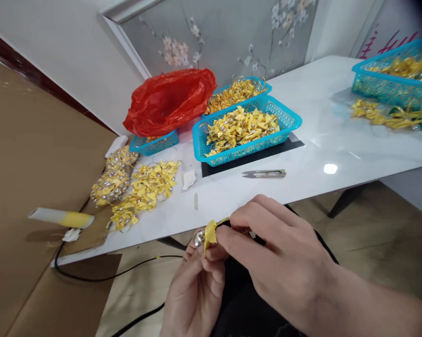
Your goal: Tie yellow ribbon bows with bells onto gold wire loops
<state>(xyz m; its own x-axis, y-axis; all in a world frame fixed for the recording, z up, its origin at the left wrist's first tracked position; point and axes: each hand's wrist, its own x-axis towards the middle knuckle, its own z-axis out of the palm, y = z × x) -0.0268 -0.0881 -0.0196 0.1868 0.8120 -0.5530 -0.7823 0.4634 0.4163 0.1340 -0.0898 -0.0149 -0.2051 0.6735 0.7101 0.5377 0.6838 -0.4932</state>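
Observation:
My left hand [200, 290] is closed, pinching a small yellow ribbon piece [210, 234] between thumb and fingers. A shiny silver bell [198, 238] hangs at its left side, by my left fingertips. From the right, my right hand [284, 248] is closed on a thin yellowish cord [224, 220] running from the ribbon piece; its fingertips are partly hidden behind the knuckles. Both hands are in front of the table edge, above my lap. Beyond them on the table lie small thread snips [265, 173].
Yellow ribbon pieces fill a blue basket [248, 152] on the white table [323, 154]; more lie in a loose pile [151, 187]. Behind stand a red plastic bag [168, 103] and another blue basket [263, 91]. A third basket [375, 84] is at right. A cable [91, 279] hangs at left.

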